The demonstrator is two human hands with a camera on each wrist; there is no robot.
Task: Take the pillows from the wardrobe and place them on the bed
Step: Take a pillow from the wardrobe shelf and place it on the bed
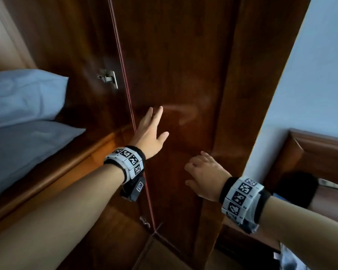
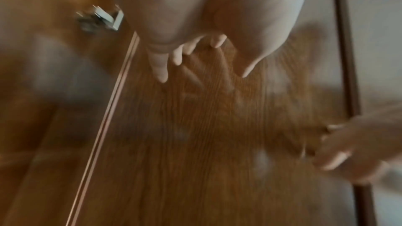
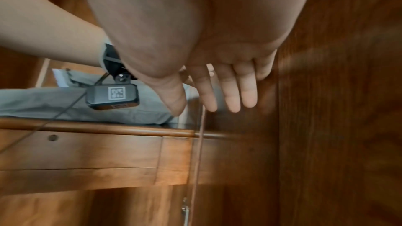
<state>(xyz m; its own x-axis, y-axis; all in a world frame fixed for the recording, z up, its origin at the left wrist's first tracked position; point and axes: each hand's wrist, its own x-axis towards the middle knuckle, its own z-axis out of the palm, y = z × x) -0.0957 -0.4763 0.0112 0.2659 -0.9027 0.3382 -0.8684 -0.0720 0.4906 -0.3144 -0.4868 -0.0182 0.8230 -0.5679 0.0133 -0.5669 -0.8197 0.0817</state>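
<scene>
From the head view, two pale blue soft fabric pillows (image 1: pixel 21 106) lay stacked on the wardrobe shelf, left of both hands: left hand (image 1: pixel 151 131) and right hand (image 1: pixel 204 175) empty, fingers loose. Probably light, squashy; grip both ends. The left wrist view was blurred. In the right wrist view, a pillow lay behind straight fingers (image 3: pixel 230 90).

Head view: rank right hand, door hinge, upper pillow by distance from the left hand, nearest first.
From the left hand, spread against the wardrobe door:
1. Right hand, just below and to its right, by the door.
2. Door hinge, above and to its left.
3. Upper pillow, far left on the shelf, atop the lower pillow.
</scene>
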